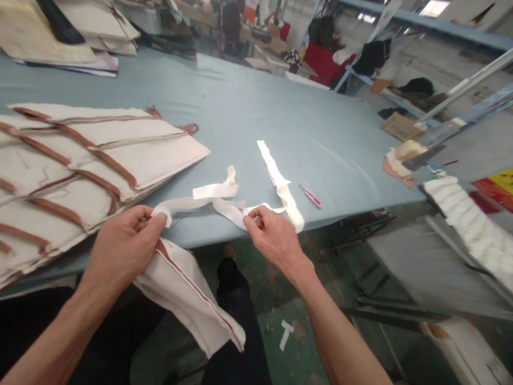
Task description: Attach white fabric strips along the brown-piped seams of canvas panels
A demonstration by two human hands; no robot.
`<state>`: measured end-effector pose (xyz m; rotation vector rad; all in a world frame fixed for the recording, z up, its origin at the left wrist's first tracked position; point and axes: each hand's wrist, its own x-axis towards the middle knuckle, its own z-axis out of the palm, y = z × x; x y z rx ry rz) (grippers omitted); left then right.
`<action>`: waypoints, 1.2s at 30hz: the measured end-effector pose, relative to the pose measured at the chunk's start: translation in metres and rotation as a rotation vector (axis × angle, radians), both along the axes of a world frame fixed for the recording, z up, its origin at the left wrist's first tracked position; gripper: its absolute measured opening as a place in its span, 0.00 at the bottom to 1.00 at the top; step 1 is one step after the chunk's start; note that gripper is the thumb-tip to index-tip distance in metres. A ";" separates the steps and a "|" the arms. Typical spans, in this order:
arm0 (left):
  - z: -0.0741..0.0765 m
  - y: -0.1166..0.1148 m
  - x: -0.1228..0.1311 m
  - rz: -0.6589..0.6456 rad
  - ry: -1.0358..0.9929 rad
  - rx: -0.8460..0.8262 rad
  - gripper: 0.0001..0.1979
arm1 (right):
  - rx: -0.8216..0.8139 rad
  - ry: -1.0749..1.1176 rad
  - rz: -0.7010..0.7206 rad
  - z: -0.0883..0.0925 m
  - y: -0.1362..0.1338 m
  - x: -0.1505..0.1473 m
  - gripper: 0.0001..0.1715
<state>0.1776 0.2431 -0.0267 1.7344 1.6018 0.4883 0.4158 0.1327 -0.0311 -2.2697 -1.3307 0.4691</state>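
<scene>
Between the thumb and fingers of my left hand [124,246] is the curled end of a white fabric strip [182,203]. A cream fabric piece with a brown-edged seam [192,297] hangs below that hand, over the table edge; whether the fingers also grip it is hidden. My right hand [274,238] is closed in a pinch on white strip at the table's front edge. Loose white strips [216,191] lie crumpled between the hands. Behind my right hand lies a longer white strip [272,168], and to its right a pink-handled seam ripper [310,196].
Stacked cream fabric pieces with brown straps [100,144] cover the left of the blue table [340,144]. More fabric piles [108,32] sit at the back left. Shelving stands at the right, near a metal-framed stand [433,267]. A white scrap [286,334] lies on the floor.
</scene>
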 end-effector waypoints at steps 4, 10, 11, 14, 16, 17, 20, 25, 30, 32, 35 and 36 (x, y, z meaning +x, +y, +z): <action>-0.003 -0.001 -0.004 -0.136 0.038 0.074 0.19 | -0.099 -0.269 -0.083 0.025 0.001 -0.003 0.16; -0.012 -0.005 -0.008 -0.171 -0.008 0.166 0.20 | 0.190 -0.399 0.153 0.028 0.031 -0.026 0.20; -0.013 -0.005 -0.008 -0.176 -0.027 0.172 0.19 | 0.221 -0.441 0.188 0.025 0.039 -0.031 0.20; -0.018 -0.005 -0.010 -0.188 -0.098 0.155 0.19 | 0.219 -0.519 0.267 0.016 0.063 -0.042 0.19; -0.019 -0.005 -0.011 -0.192 -0.130 0.142 0.19 | 0.178 -0.481 0.293 0.012 0.077 -0.044 0.12; -0.019 -0.005 -0.011 -0.195 -0.137 0.141 0.19 | 0.164 -0.447 0.293 0.010 0.083 -0.043 0.08; -0.017 -0.006 -0.013 -0.200 -0.136 0.147 0.19 | 0.166 -0.358 0.245 0.007 0.094 -0.035 0.09; -0.018 -0.005 -0.014 -0.194 -0.138 0.151 0.19 | 0.232 -0.176 0.098 0.005 0.095 -0.016 0.07; -0.018 -0.006 -0.015 -0.210 -0.169 0.153 0.19 | 0.327 0.112 -0.052 0.006 0.098 -0.003 0.08; -0.014 -0.010 -0.019 -0.222 -0.194 0.152 0.19 | 0.352 0.260 -0.118 0.004 0.104 0.003 0.10; -0.011 -0.017 -0.029 -0.205 -0.210 0.134 0.19 | 0.364 0.478 -0.239 0.000 0.119 0.017 0.15; -0.010 -0.019 -0.034 -0.182 -0.205 0.124 0.19 | 0.362 0.541 -0.278 -0.001 0.124 0.023 0.16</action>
